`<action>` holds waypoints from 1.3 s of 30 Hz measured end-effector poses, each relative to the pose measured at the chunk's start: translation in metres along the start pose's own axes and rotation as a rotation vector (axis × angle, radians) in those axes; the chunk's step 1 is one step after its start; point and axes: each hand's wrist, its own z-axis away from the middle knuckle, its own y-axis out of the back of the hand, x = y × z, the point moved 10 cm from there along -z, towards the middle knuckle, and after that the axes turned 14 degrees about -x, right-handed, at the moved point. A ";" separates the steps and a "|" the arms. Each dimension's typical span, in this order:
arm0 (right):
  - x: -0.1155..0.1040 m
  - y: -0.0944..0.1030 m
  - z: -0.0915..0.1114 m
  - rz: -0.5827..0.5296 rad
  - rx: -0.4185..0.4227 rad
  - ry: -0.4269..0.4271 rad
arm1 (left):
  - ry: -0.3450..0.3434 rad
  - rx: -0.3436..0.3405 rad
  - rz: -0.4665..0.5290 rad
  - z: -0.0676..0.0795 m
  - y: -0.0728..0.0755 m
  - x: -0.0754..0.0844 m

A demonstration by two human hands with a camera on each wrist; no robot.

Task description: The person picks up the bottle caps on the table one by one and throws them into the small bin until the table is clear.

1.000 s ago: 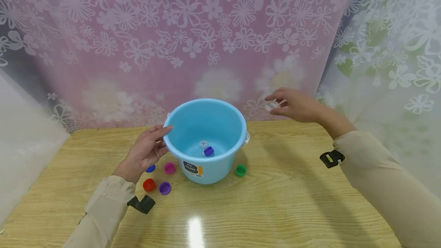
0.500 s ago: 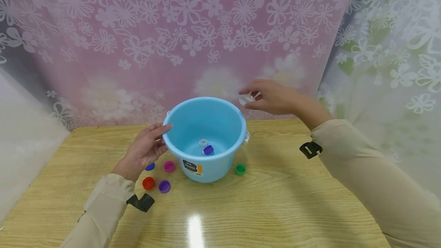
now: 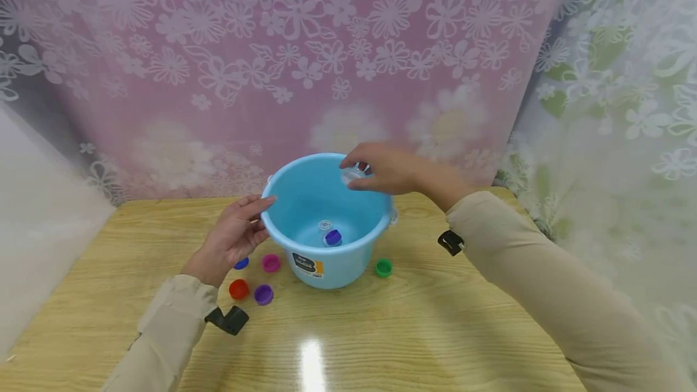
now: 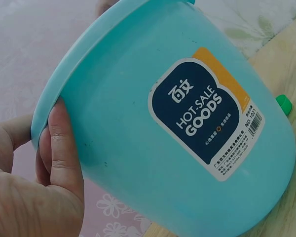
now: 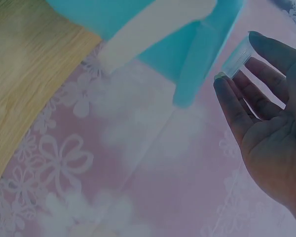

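Note:
A light blue bucket (image 3: 332,271) with a label on its front stands on the table. My left hand (image 3: 236,235) grips its left rim, thumb inside and fingers beneath the lip outside, as the left wrist view shows too. Over the right back part of the bucket's mouth, my right hand (image 3: 383,169) pinches a small clear plastic cap (image 5: 238,57) between thumb and fingertips. On the bucket's floor lies a dark purple cap (image 3: 333,237), beside a round moulded mark.
Left of the bucket, on the wooden table (image 3: 435,331), lie a red cap (image 3: 238,289), a purple cap (image 3: 264,294), a pink cap (image 3: 270,263) and a partly covered blue cap (image 3: 241,264). A green cap (image 3: 383,268) lies to its right. A flowered curtain (image 3: 245,77) hangs behind.
My right hand has carried the clear cap leftward, from right of the bucket to over its mouth. The left hand keeps its hold on the rim, and the bucket has stayed in place.

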 end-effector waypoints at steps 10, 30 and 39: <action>-0.006 -0.019 -0.014 0.010 -0.053 0.014 | -0.001 0.002 0.006 -0.001 -0.002 -0.001; -0.007 -0.022 -0.014 0.014 -0.027 0.045 | -0.004 0.007 0.017 -0.001 0.000 -0.001; -0.003 -0.017 -0.007 -0.020 -0.009 0.057 | -0.002 0.019 0.011 0.000 0.002 -0.001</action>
